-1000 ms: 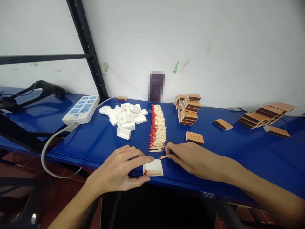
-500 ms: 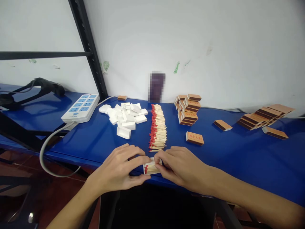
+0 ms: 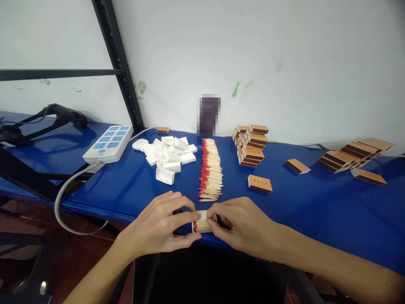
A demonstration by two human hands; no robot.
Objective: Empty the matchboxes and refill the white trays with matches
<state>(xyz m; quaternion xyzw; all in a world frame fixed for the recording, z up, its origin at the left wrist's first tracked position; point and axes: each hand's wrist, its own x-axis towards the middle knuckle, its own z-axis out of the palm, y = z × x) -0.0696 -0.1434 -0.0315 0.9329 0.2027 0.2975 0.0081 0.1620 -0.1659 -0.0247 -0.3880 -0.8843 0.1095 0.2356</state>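
Note:
A small white matchbox tray lies at the table's front edge, with several matches along its near side, red heads to the left. My left hand grips the tray's left end, fingers over the far side and thumb at the near side. Over the tray's right part, my right hand has thumb and index finger pinched on matches, though its fingertips partly hide them. Just beyond the tray is a long row of loose matches, heads pointing left.
White empty trays are heaped at left, beside a power strip. Brown matchboxes are stacked behind on the right; one matchbox lies nearer. More boxes lean far right. A black metal post rises at left.
The matches in the tray now lie flatter and more evenly along the near side. My right fingers have shifted slightly over them; my left hand keeps its grip.

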